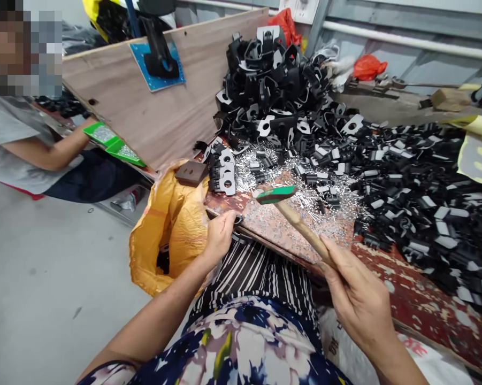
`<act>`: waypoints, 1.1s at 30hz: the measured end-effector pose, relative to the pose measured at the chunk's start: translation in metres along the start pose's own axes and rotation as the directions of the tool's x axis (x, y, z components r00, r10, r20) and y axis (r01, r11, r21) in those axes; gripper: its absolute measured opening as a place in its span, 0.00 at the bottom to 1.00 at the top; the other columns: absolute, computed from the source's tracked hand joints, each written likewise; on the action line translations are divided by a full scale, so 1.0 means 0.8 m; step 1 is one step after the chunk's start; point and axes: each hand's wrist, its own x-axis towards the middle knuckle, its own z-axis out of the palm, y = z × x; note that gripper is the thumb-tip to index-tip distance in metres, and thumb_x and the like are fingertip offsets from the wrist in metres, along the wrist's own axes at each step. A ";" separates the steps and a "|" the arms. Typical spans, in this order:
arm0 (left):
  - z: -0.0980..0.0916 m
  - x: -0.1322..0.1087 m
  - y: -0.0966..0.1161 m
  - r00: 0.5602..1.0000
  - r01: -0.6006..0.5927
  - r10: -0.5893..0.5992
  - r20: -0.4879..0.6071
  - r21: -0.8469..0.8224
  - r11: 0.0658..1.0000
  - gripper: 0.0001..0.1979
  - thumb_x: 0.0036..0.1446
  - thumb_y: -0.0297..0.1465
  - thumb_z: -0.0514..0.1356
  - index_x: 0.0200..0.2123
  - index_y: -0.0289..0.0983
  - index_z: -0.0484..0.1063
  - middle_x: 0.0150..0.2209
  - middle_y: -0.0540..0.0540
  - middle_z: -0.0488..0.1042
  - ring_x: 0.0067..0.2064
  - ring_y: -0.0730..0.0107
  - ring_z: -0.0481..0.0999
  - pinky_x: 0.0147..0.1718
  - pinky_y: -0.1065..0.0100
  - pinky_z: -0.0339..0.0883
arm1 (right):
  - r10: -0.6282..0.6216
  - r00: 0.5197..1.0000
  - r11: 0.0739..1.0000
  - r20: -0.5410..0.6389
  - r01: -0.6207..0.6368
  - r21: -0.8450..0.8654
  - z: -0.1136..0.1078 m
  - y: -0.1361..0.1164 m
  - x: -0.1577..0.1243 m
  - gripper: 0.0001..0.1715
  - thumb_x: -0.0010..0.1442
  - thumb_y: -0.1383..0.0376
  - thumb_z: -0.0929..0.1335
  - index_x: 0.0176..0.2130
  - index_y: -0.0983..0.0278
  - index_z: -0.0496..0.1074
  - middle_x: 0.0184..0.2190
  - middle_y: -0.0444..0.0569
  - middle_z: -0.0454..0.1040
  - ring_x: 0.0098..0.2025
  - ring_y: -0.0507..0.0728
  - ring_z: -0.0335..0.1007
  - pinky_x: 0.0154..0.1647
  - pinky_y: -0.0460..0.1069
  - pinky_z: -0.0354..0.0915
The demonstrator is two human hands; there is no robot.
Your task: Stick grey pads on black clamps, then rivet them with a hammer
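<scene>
My right hand (357,289) is wrapped round the wooden handle of a hammer (303,227). The hammer's green-painted head (276,194) is raised above the near part of the worktable (297,232). At the table's front edge my left hand (221,232) is closed on a black plastic part (237,220), most of which the fingers hide. Just beyond that hand stands a row of black plastic parts with grey plates (227,174). Small silvery pins (305,200) lie scattered past the hammer head.
An open yellow sack (144,251) hangs left of my left hand, with a brown block (191,172) by its rim. Black parts are heaped at the back (281,80) and right (405,214). Behind a wooden board (116,101), another person sits beside green trays (112,144).
</scene>
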 end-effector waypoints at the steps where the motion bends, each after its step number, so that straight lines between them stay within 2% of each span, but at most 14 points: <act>1: 0.000 0.000 -0.001 1.000 0.000 0.000 -0.001 0.000 1.000 0.21 0.70 0.41 0.49 0.25 0.39 0.63 0.25 0.51 0.63 0.29 0.69 0.64 0.32 0.67 0.56 | -0.023 1.000 1.000 -0.007 0.023 -0.002 0.007 -0.001 0.004 0.40 0.70 0.73 0.66 0.74 0.52 0.57 0.50 0.51 0.80 0.41 0.56 0.81 0.39 0.47 0.74; 4: -0.001 0.001 -0.002 1.000 0.001 -0.001 -0.009 0.000 1.000 0.22 0.70 0.42 0.49 0.25 0.39 0.64 0.25 0.51 0.64 0.29 0.68 0.64 0.33 0.67 0.57 | -0.065 0.989 0.994 0.132 0.076 -0.079 0.033 -0.002 0.011 0.36 0.71 0.71 0.64 0.73 0.54 0.60 0.37 0.48 0.80 0.31 0.54 0.76 0.29 0.47 0.70; 6: -0.002 0.001 -0.001 1.000 0.005 -0.005 -0.010 0.000 1.000 0.22 0.70 0.42 0.48 0.24 0.40 0.62 0.24 0.51 0.63 0.29 0.68 0.64 0.32 0.67 0.58 | -0.050 0.975 0.992 0.218 0.074 -0.102 0.042 -0.001 0.012 0.33 0.72 0.70 0.63 0.72 0.55 0.61 0.33 0.47 0.78 0.29 0.54 0.74 0.27 0.47 0.68; 10: 0.002 0.002 0.001 1.000 0.017 -0.017 0.006 -0.002 1.000 0.22 0.70 0.44 0.49 0.23 0.41 0.59 0.24 0.52 0.60 0.29 0.68 0.63 0.32 0.67 0.57 | 0.017 0.992 1.000 0.127 -0.015 -0.016 0.028 -0.001 0.012 0.36 0.73 0.69 0.63 0.74 0.53 0.56 0.39 0.47 0.79 0.31 0.55 0.75 0.33 0.49 0.71; 13: -0.004 0.001 0.005 0.999 0.025 -0.024 0.031 -0.017 1.000 0.23 0.70 0.44 0.48 0.24 0.40 0.63 0.24 0.51 0.64 0.29 0.67 0.65 0.32 0.67 0.59 | 0.055 0.984 0.998 0.171 -0.055 -0.007 0.018 0.009 0.016 0.31 0.73 0.66 0.63 0.72 0.54 0.61 0.42 0.49 0.78 0.34 0.56 0.76 0.34 0.50 0.71; 16: -0.045 -0.004 0.007 0.999 0.031 -0.032 0.027 0.044 0.999 0.23 0.70 0.43 0.48 0.29 0.38 0.72 0.29 0.47 0.74 0.34 0.63 0.73 0.37 0.66 0.64 | 0.051 0.956 0.998 0.289 -0.039 -0.049 0.027 0.034 0.022 0.24 0.74 0.62 0.62 0.66 0.58 0.69 0.39 0.50 0.74 0.37 0.58 0.75 0.35 0.51 0.71; 18: -0.091 -0.011 0.005 0.999 0.048 -0.041 -0.034 0.248 0.967 0.22 0.70 0.43 0.48 0.35 0.39 0.77 0.34 0.45 0.79 0.38 0.60 0.76 0.41 0.65 0.66 | 0.027 0.946 0.994 0.322 0.009 -0.110 0.041 0.052 0.025 0.21 0.73 0.62 0.62 0.62 0.61 0.72 0.38 0.51 0.73 0.39 0.60 0.72 0.38 0.54 0.70; 21: -0.164 -0.021 0.003 0.999 0.033 -0.009 -0.039 0.669 0.743 0.21 0.68 0.45 0.50 0.36 0.39 0.79 0.35 0.41 0.79 0.41 0.54 0.76 0.44 0.60 0.66 | 0.008 0.948 0.974 0.319 0.065 -0.218 0.062 0.065 0.030 0.21 0.71 0.64 0.64 0.60 0.63 0.73 0.41 0.55 0.73 0.42 0.64 0.67 0.42 0.57 0.66; 23: -0.194 -0.018 0.005 0.998 -0.042 0.063 0.003 0.779 0.626 0.23 0.67 0.45 0.49 0.37 0.39 0.79 0.38 0.38 0.78 0.44 0.50 0.76 0.48 0.58 0.66 | 0.035 0.948 0.954 0.316 0.062 -0.292 0.071 0.062 0.030 0.22 0.71 0.66 0.64 0.61 0.63 0.73 0.43 0.57 0.73 0.43 0.64 0.65 0.42 0.56 0.63; 24: -0.201 -0.012 0.007 0.995 -0.070 0.095 0.015 0.790 0.609 0.23 0.67 0.45 0.49 0.39 0.38 0.79 0.40 0.38 0.78 0.45 0.50 0.76 0.49 0.58 0.67 | 0.051 0.949 0.945 0.311 0.055 -0.323 0.074 0.058 0.030 0.22 0.71 0.67 0.63 0.61 0.64 0.73 0.43 0.58 0.73 0.43 0.65 0.64 0.41 0.56 0.62; 26: -0.195 0.012 0.014 0.989 -0.119 0.141 0.039 0.775 0.620 0.23 0.67 0.45 0.49 0.46 0.37 0.78 0.44 0.38 0.78 0.47 0.51 0.77 0.50 0.59 0.68 | 0.081 0.950 0.934 0.301 0.033 -0.355 0.079 0.050 0.031 0.22 0.71 0.69 0.62 0.61 0.65 0.73 0.44 0.59 0.73 0.44 0.65 0.63 0.41 0.56 0.61; 29: -0.155 0.067 0.028 0.972 -0.232 0.182 0.150 0.760 0.607 0.28 0.64 0.46 0.52 0.58 0.33 0.73 0.48 0.37 0.76 0.50 0.51 0.76 0.53 0.58 0.68 | 0.115 0.952 0.941 0.283 -0.012 -0.339 0.086 0.047 0.040 0.23 0.71 0.70 0.62 0.62 0.63 0.71 0.46 0.58 0.73 0.45 0.64 0.61 0.41 0.55 0.60; 31: -0.122 0.103 0.038 0.958 -0.286 0.141 0.250 0.789 0.544 0.31 0.63 0.46 0.54 0.62 0.33 0.70 0.49 0.36 0.74 0.52 0.50 0.74 0.53 0.57 0.68 | 0.130 0.953 0.940 0.275 -0.030 -0.339 0.089 0.052 0.053 0.23 0.71 0.70 0.62 0.63 0.61 0.71 0.46 0.56 0.72 0.45 0.63 0.61 0.41 0.54 0.60; 33: -0.098 0.129 0.047 0.946 -0.309 0.056 0.321 0.832 0.460 0.29 0.64 0.46 0.55 0.62 0.36 0.71 0.49 0.38 0.73 0.49 0.51 0.73 0.47 0.59 0.69 | 0.139 0.954 0.931 0.266 -0.034 -0.364 0.091 0.061 0.069 0.23 0.72 0.69 0.62 0.62 0.60 0.71 0.45 0.54 0.71 0.45 0.61 0.61 0.41 0.53 0.60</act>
